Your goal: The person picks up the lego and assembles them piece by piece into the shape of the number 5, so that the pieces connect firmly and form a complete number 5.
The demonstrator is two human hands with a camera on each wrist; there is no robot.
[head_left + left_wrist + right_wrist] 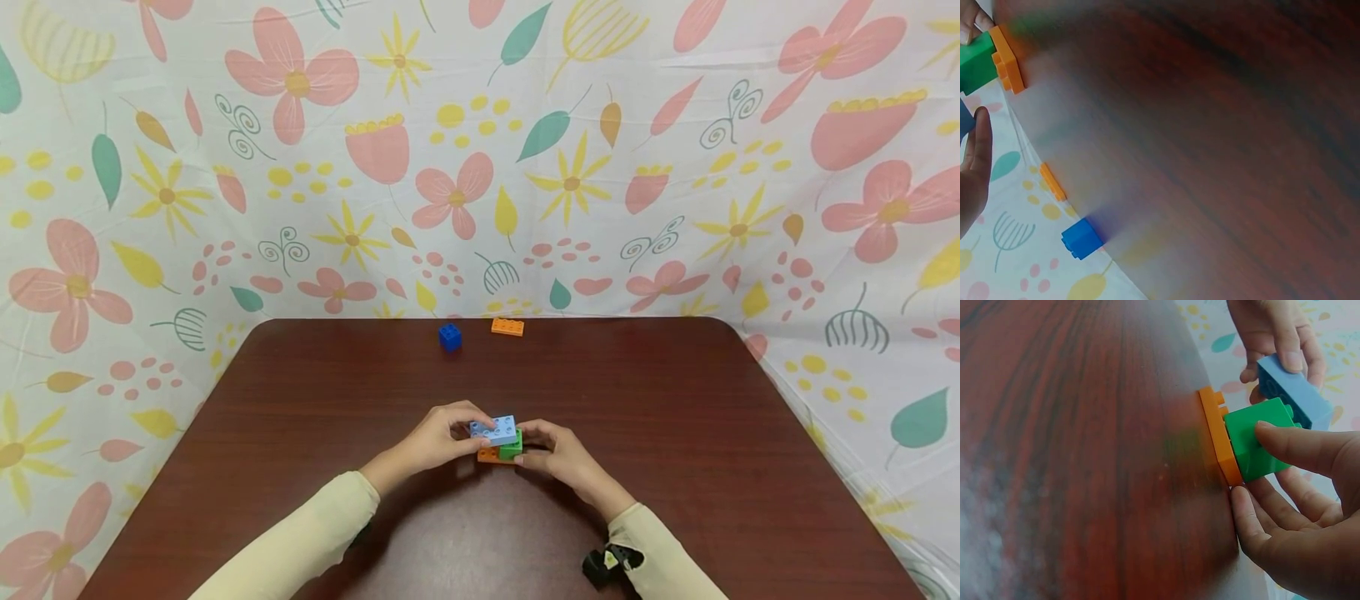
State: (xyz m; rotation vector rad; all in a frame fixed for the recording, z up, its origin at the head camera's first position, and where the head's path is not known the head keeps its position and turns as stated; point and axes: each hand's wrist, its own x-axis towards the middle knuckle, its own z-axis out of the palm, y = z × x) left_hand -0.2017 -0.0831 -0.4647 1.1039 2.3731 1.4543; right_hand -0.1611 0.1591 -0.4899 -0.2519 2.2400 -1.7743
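Observation:
My left hand (442, 435) pinches a light blue toy brick (495, 430) between thumb and fingers. The light blue brick is tilted, close over the studs of a green brick (1260, 440). That green brick stands on one end of a flat orange brick (1217, 434), which lies on the table. With thumb on one side and fingers on the other, my right hand (562, 458) grips the green brick; a fingertip is right at the orange brick's end in the right wrist view. The orange brick's other studs show bare on the left.
Toward the far edge of the brown table (337, 375) stand a dark blue brick (450, 337) and a second flat orange brick (507, 327). A flower-printed cloth (480, 275) hangs behind the table. A black wrist device (611, 565) is on the right sleeve.

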